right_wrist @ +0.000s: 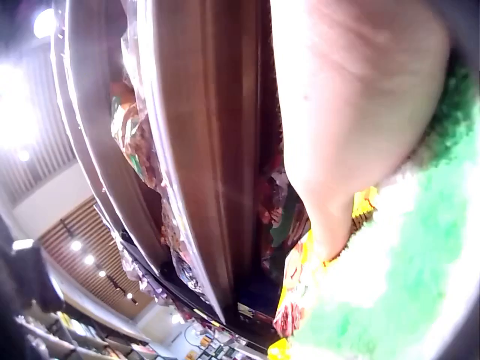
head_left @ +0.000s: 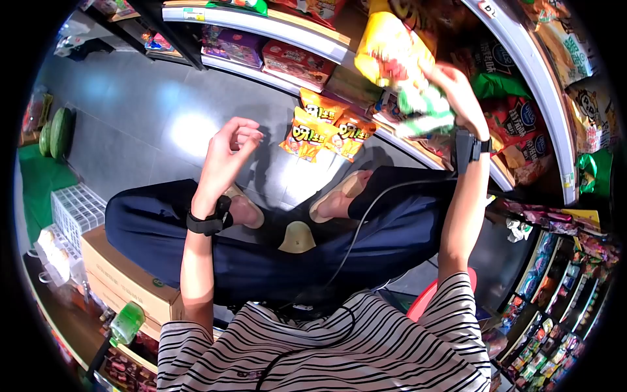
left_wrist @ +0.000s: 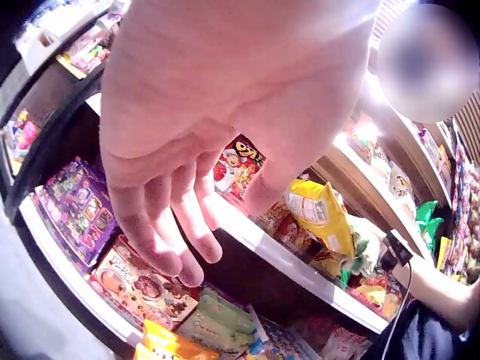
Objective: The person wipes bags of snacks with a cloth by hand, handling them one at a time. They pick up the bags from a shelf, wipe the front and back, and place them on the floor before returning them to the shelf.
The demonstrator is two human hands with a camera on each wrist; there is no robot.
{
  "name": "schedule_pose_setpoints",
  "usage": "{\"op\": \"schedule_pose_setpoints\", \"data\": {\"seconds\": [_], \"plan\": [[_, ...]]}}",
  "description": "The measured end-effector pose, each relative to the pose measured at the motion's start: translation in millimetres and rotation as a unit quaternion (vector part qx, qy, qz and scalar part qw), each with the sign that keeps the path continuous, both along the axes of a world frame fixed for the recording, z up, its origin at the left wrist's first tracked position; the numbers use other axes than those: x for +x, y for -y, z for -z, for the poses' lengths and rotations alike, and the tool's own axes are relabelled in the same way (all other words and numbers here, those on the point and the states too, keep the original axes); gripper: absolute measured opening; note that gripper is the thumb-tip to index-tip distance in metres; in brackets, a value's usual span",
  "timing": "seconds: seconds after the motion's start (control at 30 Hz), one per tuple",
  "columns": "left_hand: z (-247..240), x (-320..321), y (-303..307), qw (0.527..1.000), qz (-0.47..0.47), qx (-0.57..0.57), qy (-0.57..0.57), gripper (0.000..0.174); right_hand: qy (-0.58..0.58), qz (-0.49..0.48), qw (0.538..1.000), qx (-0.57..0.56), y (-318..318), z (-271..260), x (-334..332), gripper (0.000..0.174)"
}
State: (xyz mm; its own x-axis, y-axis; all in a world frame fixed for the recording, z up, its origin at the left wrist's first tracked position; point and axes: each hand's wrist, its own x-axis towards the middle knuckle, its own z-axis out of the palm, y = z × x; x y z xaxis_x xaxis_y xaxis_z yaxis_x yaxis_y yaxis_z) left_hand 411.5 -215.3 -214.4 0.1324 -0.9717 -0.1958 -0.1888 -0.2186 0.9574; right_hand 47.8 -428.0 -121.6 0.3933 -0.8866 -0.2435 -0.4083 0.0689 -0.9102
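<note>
My right hand (head_left: 457, 95) is raised at the shelf and grips a yellow snack bag (head_left: 385, 49). A soft green-and-white cloth (head_left: 421, 111) is bunched in the same hand, below the bag. In the right wrist view the thumb (right_wrist: 330, 225) reaches down to the bag's edge, and the cloth (right_wrist: 405, 270) covers much of the picture. My left hand (head_left: 228, 147) hovers over the floor, holding nothing, its fingers loosely bent. In the left wrist view the fingers (left_wrist: 180, 217) hang in front of the lower shelf. Several orange snack bags (head_left: 313, 134) lie together on the floor before the shelf.
Boxed snacks (head_left: 297, 62) fill the bottom shelf, and red bags (head_left: 516, 124) sit on the shelf to the right. At the left are cardboard boxes (head_left: 127, 277) and a white wire basket (head_left: 78, 206). My shoes (head_left: 339, 196) stand just behind the orange bags.
</note>
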Motion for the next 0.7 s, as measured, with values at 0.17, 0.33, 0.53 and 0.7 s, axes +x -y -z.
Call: {"op": "schedule_pose_setpoints", "data": {"seconds": [0.17,0.33,0.53,0.7], "plan": [[-1,-13,1,0.984,0.024,-0.03,-0.175,0.043,0.013,-0.164,0.986,0.031,-41,16,25,0.034],[-8,-50,-14,0.918,-0.014,0.0,-0.396,0.065,0.02,-0.222,0.975,0.023,-110,23,98,0.039],[6,-40,-8,0.89,-0.063,0.015,-0.451,0.061,-0.003,-0.079,0.983,-0.166,-85,29,80,0.028],[-1,-50,-9,0.898,0.014,-0.015,-0.439,0.087,0.307,0.144,0.94,-0.041,-73,4,81,0.043]]}}
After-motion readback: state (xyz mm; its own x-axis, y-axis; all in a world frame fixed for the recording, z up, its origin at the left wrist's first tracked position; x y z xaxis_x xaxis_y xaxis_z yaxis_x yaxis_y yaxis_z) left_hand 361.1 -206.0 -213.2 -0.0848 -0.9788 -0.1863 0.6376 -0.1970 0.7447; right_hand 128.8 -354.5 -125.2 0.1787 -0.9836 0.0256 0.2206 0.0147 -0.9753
